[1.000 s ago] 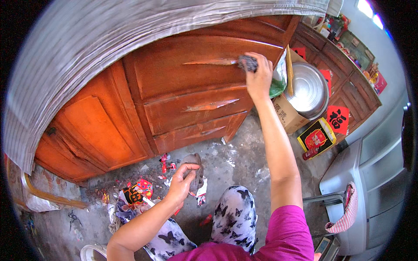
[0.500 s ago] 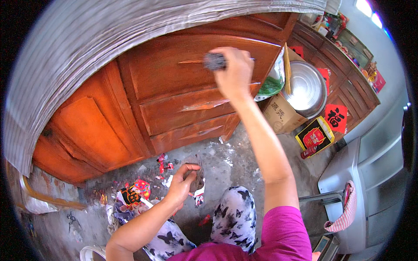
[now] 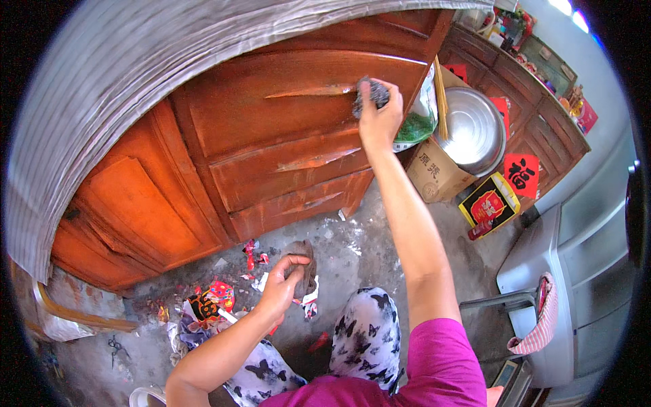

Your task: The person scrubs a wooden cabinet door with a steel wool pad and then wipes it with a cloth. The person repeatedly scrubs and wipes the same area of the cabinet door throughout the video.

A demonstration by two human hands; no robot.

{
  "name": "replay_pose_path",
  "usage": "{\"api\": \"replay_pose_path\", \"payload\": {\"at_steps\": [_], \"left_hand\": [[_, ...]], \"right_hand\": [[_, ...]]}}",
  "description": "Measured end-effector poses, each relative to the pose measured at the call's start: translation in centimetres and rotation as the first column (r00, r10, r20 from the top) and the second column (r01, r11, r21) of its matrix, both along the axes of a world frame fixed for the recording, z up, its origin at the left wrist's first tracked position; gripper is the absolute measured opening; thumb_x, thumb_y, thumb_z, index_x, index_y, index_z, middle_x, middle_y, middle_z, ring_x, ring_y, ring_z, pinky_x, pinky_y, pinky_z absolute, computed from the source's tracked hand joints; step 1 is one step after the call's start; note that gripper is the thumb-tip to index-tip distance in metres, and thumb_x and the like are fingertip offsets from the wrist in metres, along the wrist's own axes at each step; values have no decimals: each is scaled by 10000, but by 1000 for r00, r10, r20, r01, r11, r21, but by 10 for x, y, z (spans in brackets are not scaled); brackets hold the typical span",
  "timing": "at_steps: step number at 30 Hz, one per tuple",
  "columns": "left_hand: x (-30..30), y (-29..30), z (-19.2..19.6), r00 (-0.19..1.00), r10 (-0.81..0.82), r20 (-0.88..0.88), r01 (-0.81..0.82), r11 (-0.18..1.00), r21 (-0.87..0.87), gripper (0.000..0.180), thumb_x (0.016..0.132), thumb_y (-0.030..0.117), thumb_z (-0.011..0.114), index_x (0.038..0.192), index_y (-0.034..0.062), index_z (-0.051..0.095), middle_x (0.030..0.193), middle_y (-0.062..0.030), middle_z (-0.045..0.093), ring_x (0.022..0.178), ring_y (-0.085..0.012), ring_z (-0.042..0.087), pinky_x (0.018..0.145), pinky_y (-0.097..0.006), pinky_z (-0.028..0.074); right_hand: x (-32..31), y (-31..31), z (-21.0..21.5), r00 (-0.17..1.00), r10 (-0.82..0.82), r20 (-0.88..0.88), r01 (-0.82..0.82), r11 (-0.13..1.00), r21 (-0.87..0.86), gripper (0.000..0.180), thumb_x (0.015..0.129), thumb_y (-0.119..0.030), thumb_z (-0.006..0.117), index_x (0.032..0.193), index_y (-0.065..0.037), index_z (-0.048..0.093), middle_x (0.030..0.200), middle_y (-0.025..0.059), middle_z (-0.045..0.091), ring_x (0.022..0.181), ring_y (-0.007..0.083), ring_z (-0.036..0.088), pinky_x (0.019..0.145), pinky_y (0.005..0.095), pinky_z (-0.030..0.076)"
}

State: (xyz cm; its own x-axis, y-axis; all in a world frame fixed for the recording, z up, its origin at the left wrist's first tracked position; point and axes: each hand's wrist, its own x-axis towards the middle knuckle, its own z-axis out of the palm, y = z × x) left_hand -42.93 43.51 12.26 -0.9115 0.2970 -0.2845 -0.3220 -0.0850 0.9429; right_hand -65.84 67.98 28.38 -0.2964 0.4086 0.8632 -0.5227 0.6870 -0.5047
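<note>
Scrubber (image 3: 381, 95), dark grey and tangled in look, is at the drawer front (image 3: 285, 119) of a brown wooden cabinet (image 3: 152, 200), by the right end of a long pointed hollow. Whether its whole underside touches the wood, I cannot tell, because the fingers hide a part.

Above, a grey striped cover (image 3: 115, 102) hangs over the upper edge of the cabinet. The right edge of the cabinet stands near the scrubber, and just beyond this edge are a green and white bag (image 3: 417, 125), a cardboard box (image 3: 437, 175) and a round metal lid (image 3: 468, 132). To the left of the scrubber, the flat wood of the drawer gives wide room for sideways moving. Between the lower edge of the cabinet and the knees, the grey floor (image 3: 380, 234) shows, with paper scraps (image 3: 217, 296) lying toward the left.

The right hand (image 3: 381, 123) is half curled and grips the scrubber between the thumb and the bent fingers; its arm is stretched far forward. The left hand (image 3: 278, 286) is low, above the floor, well apart from the drawer. Its thumb and bent fingers are nearly closed and pinch a brown cloth (image 3: 306, 261).
</note>
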Motion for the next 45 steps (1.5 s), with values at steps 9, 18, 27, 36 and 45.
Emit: {"api": "replay_pose_path", "payload": {"at_steps": [9, 18, 27, 36, 45], "left_hand": [[-2, 6, -5, 998, 39, -39, -39, 999, 18, 159, 1048, 110, 586, 1177, 82, 675, 1115, -21, 667, 1026, -111, 599, 942, -284, 479], [-10, 4, -24, 999, 43, 3, -43, 999, -14, 171, 1021, 139, 624, 1175, 92, 683, 1141, -22, 665, 1092, -142, 585, 1013, -295, 425], [-14, 1, -38, 996, 66, -64, -73, 991, -111, 169, 1025, 127, 614, 1175, 86, 681, 1125, -25, 670, 1062, -144, 596, 980, -299, 451], [-12, 14, -27, 997, 56, -52, -61, 991, -119, 170, 1024, 123, 607, 1169, 84, 686, 1130, -28, 672, 1062, -147, 598, 982, -295, 451], [-13, 7, -30, 998, 34, -45, -40, 987, -158, 158, 1034, 151, 617, 1155, 89, 696, 1098, 0, 655, 1063, -126, 564, 992, -289, 418]], "right_hand": [[-7, -7, -3, 1000, 12, -14, -14, 986, -165, 238, 914, -240, 806, 1036, -69, 694, 987, 131, 695, 935, 306, 662, 854, 421, 516], [-14, -7, -6, 998, -6, -68, -7, 981, -195, 210, 932, -246, 780, 1029, -95, 671, 997, 141, 684, 928, 343, 642, 834, 441, 508], [-25, 11, 3, 990, -133, -52, 107, 931, -350, 192, 935, -190, 766, 1050, -95, 645, 982, 131, 649, 950, 338, 621, 837, 465, 493], [-28, 43, 0, 988, -155, 0, 149, 954, -260, 190, 963, -246, 751, 1034, -83, 683, 974, 126, 686, 924, 311, 645, 842, 418, 504], [-10, 45, 11, 989, -122, 79, 107, 980, 170, 172, 906, -208, 794, 1020, -122, 699, 1000, 132, 701, 975, 348, 661, 844, 453, 516]]}}
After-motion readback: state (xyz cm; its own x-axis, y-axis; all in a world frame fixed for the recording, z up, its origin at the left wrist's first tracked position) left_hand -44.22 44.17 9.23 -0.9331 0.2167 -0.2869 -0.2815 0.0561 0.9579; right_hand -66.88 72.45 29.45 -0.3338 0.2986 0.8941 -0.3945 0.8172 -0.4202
